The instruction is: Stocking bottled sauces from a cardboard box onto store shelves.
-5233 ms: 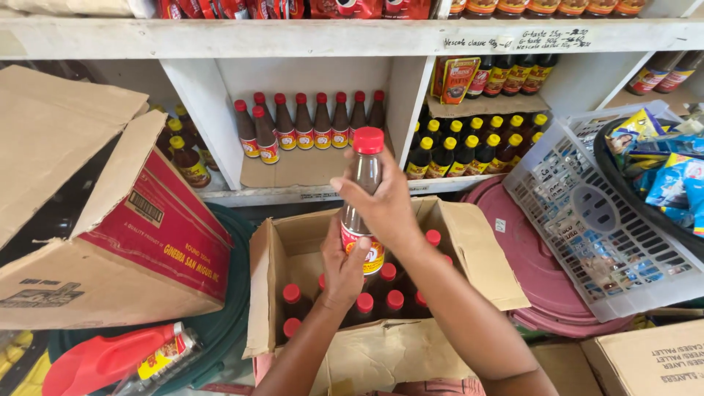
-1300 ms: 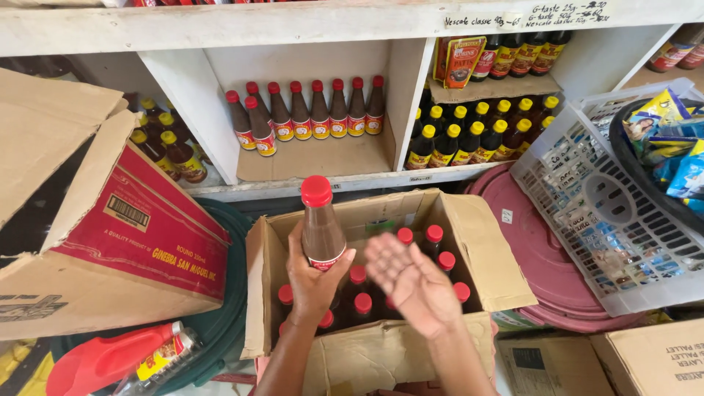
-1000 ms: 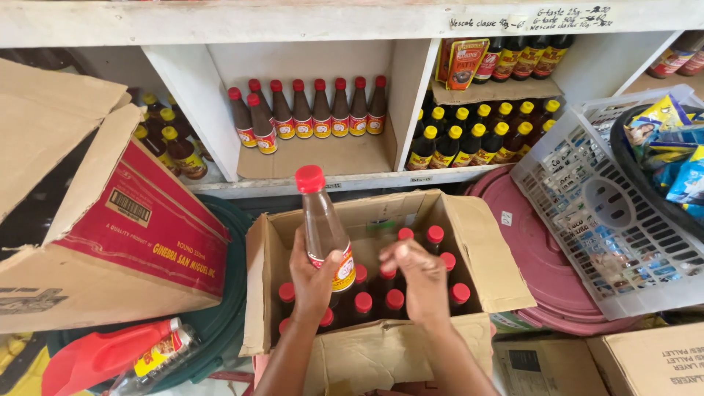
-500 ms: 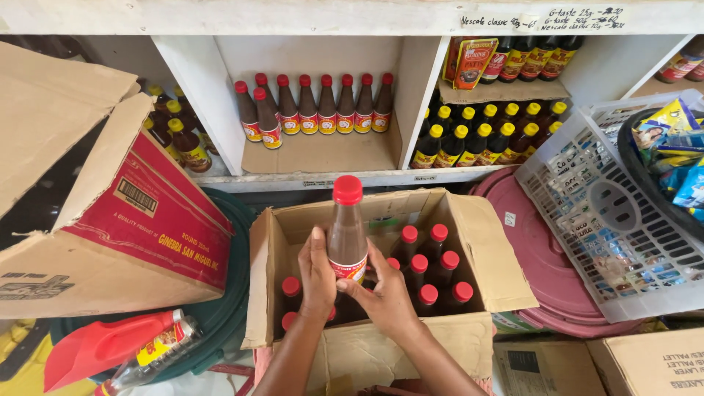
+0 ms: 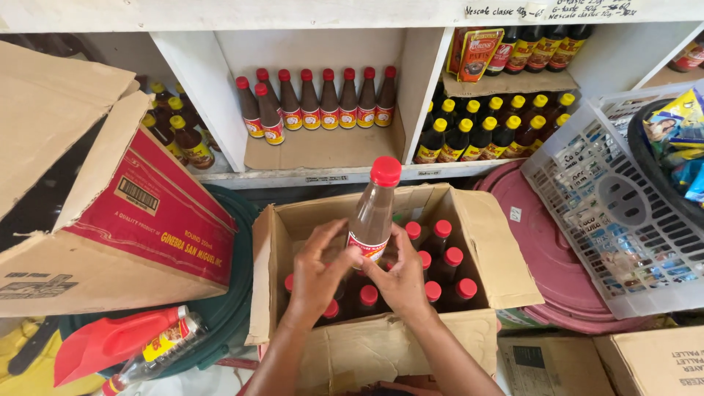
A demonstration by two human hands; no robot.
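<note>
Both hands meet at the lower body of a red-capped bottle [image 5: 372,213] of brown liquid, held upright with a slight tilt above an open cardboard box [image 5: 484,242]. The left hand [image 5: 317,271] wraps the bottle from about 8 o'clock, fingers curled around its labelled base. The right hand [image 5: 405,273] closes on it from about 4 o'clock, thumb and fingers pressed to the same lower part. The bottle's neck and cap rise toward 12 o'clock, clear of both hands.

Directly beneath the hands, the box holds more red-capped bottles [image 5: 447,258] standing upright, most visible at 3 o'clock of the right hand.

At 12 o'clock from the held bottle, a white shelf [image 5: 323,176] carries a row of matching red-capped bottles [image 5: 323,103]; at 2 o'clock stand dark yellow-capped bottles [image 5: 491,128]. A large red-and-brown carton [image 5: 139,213] lies tipped at 9 o'clock. A white plastic basket [image 5: 623,220] leans at 3 o'clock, over a round pink lid [image 5: 546,257].
</note>
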